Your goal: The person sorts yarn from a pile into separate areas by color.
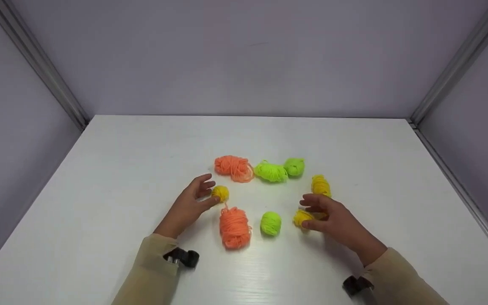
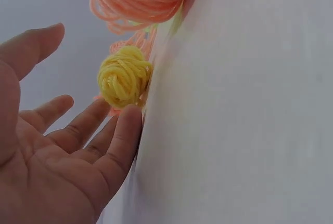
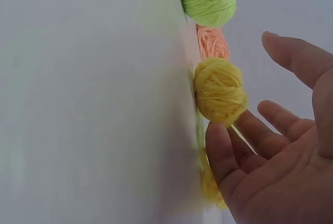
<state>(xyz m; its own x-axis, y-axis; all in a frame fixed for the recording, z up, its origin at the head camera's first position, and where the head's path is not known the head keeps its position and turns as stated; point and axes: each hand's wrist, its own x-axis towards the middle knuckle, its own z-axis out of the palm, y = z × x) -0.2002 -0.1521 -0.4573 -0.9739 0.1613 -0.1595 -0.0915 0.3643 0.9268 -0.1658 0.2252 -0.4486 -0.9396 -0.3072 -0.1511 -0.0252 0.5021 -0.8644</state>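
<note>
Head view shows me, closest in, a beige left sleeve (image 1: 151,267) at the lower left of the frame and a beige right sleeve (image 1: 400,281) at the lower right, above a white desk (image 1: 57,237). Next, low in the centre, I see a thick orange yarn skein (image 1: 234,228), with an oval lime-green yarn ball (image 1: 270,223) apart on its right. Right of centre, the right hand (image 1: 339,220) is at a round yellow yarn ball (image 1: 301,217), its grip spread; I cannot tell if the fingers touch it. Left of centre, the left hand (image 1: 189,207) is at a second yellow yarn ball (image 1: 221,193), that grip spread too, contact again unclear to me. Slightly farther, past the right fingers, lies an oblong yellow yarn bundle (image 1: 320,185). Farthest on the desk, mid-frame, I have a loose orange yarn bundle (image 1: 232,167), a fluffy lime-green yarn bundle (image 1: 271,171) and a round green yarn ball (image 1: 294,167), left to right. Beyond, a pale lilac-grey wall (image 1: 244,59) fills the top.
</note>
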